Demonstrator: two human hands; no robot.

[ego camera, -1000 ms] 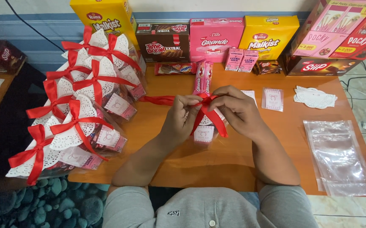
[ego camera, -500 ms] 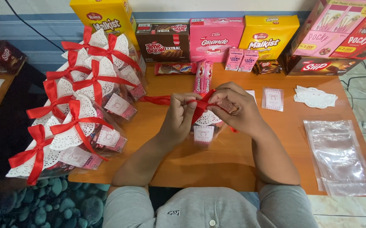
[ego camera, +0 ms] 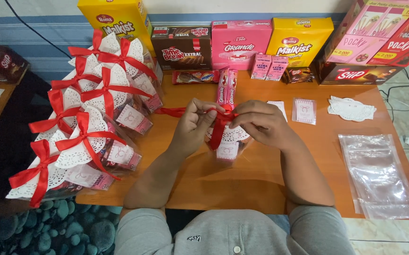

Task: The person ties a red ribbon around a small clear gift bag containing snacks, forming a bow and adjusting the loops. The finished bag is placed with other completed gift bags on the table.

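Starting far left: finished gift bags (ego camera: 84,127) with red bows and white doily tops lie bunched along the left edge of the orange table (ego camera: 242,184). Just right of them, a loose red ribbon tail (ego camera: 170,111) runs across the tabletop toward the left hand (ego camera: 192,126), fingers pinched narrow on the red ribbon (ego camera: 219,123). Ribbon sits at table centre, wrapped over a clear gift bag (ego camera: 227,144) with doily top and pink tag, standing between both hands. Right hand (ego camera: 261,123) pinches the ribbon's other side, fingers curled tight, touching the bag top. Behind the hands, pink wafer sticks (ego camera: 228,87) lie flat; snack boxes (ego camera: 242,42) line the back edge. Further right: small pink tag cards (ego camera: 304,111), a white paper doily (ego camera: 350,108), then a stack of clear plastic pouches (ego camera: 379,174) near the right edge, well apart from hands.
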